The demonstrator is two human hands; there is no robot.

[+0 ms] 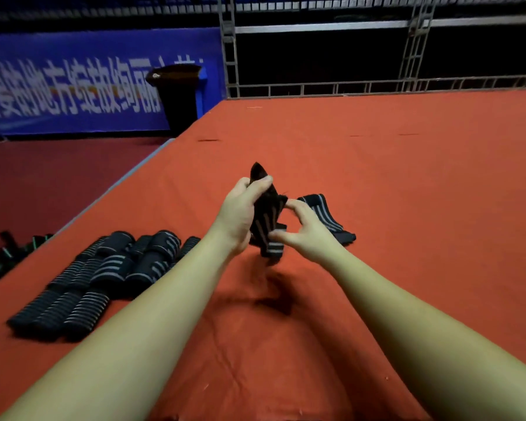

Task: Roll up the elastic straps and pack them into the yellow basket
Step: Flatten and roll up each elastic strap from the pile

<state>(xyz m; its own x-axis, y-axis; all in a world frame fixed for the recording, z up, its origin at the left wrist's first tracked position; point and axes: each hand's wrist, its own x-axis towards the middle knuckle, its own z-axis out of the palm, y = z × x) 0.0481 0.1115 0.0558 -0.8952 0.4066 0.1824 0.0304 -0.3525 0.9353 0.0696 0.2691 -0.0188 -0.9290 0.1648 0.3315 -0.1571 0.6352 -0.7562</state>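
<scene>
Rolling 1 strap (268, 220) above the red table (407, 177); left hand (240, 214) is gripping its upper end; right hand (307, 232) is pinching its lower edge; rolled straps (104, 268) are lying left; no basket is showing; next move likely calls for tighter winding.

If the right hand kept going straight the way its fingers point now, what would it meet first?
The right hand points left, toward the black strap its fingers already pinch; just beyond that is the left hand. Depth is hard to judge.
</scene>
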